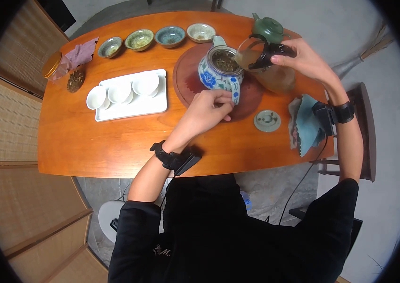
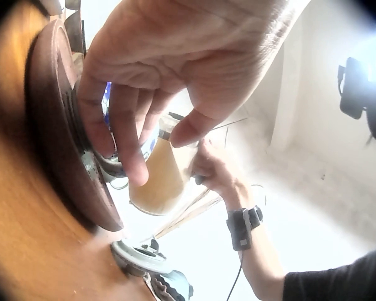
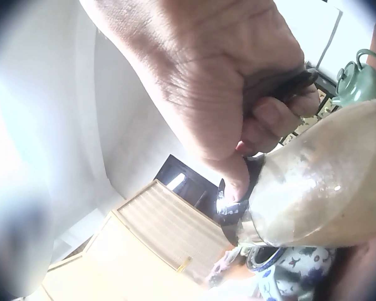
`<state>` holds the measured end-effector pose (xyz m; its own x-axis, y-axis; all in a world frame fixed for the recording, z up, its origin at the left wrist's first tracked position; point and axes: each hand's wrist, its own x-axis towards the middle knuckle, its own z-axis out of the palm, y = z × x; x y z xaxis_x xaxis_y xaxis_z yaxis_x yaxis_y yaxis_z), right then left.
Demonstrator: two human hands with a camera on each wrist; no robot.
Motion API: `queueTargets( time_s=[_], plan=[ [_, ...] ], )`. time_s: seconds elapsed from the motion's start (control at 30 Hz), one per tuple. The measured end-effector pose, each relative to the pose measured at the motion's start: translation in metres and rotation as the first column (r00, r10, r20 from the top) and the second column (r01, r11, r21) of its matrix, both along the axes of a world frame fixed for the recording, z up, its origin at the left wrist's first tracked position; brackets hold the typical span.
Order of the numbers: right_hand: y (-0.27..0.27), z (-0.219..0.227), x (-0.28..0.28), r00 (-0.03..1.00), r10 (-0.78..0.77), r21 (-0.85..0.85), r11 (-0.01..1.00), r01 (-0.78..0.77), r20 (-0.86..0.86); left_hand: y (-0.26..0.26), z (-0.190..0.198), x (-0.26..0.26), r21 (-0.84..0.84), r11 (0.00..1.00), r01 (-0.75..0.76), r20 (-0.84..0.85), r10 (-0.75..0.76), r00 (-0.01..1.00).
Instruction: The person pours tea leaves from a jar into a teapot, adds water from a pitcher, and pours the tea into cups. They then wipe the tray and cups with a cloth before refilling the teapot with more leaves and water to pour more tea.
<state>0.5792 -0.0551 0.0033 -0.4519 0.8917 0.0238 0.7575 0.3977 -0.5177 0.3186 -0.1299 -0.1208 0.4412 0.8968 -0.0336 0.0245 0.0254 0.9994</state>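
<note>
My right hand [image 1: 299, 56] grips the dark handle of a glass pitcher [image 3: 326, 182] that holds cloudy, pale brown liquid. The pitcher is tilted, its mouth at the rim of a blue-and-white porcelain teapot [image 1: 216, 78]. This teapot is lidless, with dark tea leaves inside, and stands on a round reddish-brown board [image 1: 186, 70]. My left hand [image 1: 209, 111] holds the teapot by its handle with curled fingers; in the left wrist view, the fingers [image 2: 128, 138] partly hide the pot. A pale round lid [image 1: 267, 121] lies on the table to the right of my left hand.
Three white cups [image 1: 120, 92] stand on a white tray [image 1: 131, 111] at the left. Several small glazed bowls [image 1: 170, 37] line the back. A green teapot [image 1: 269, 29] is behind the pitcher. Cloths [image 1: 307, 125] lie at the right edge, and an open jar [image 1: 54, 66] by spilled leaves at far left.
</note>
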Motion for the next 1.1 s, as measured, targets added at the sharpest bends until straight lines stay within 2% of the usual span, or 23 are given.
queueTargets(
  time_s=[0.13, 0.23, 0.33, 0.43, 0.57, 0.87, 1.1],
  plan=[
    [0.004, 0.003, -0.001, 0.999, 0.029, -0.008, 1.000, -0.029, 0.018, 0.000, 0.000, -0.001, -0.006, 1.000, 0.007, -0.007, -0.007, 1.000],
    [0.003, 0.007, -0.004, 0.998, -0.014, -0.022, 1.000, 0.016, 0.059, 0.001, 0.001, -0.001, -0.009, 1.000, 0.012, -0.005, -0.012, 1.000],
    [0.005, 0.006, -0.003, 0.992, -0.028, 0.047, 0.999, 0.022, 0.124, 0.001, 0.000, -0.001, -0.005, 1.000, 0.013, 0.000, -0.013, 1.000],
    [0.009, 0.015, -0.008, 0.973, -0.081, -0.122, 0.987, 0.109, 0.215, 0.001, 0.000, -0.002, 0.006, 0.999, 0.045, -0.030, -0.044, 0.999],
    [0.012, 0.003, 0.000, 0.993, -0.003, 0.066, 0.998, -0.004, 0.116, 0.001, 0.001, -0.002, 0.000, 0.999, 0.034, -0.022, -0.034, 0.999],
    [0.011, 0.006, -0.005, 0.990, 0.012, 0.074, 0.997, -0.022, 0.137, 0.001, 0.000, -0.001, -0.014, 1.000, 0.013, 0.011, -0.012, 1.000],
    [0.009, 0.011, -0.011, 0.989, 0.002, 0.019, 1.000, -0.005, 0.146, 0.001, -0.002, 0.000, -0.010, 1.000, 0.019, 0.021, -0.019, 1.000]
  ],
)
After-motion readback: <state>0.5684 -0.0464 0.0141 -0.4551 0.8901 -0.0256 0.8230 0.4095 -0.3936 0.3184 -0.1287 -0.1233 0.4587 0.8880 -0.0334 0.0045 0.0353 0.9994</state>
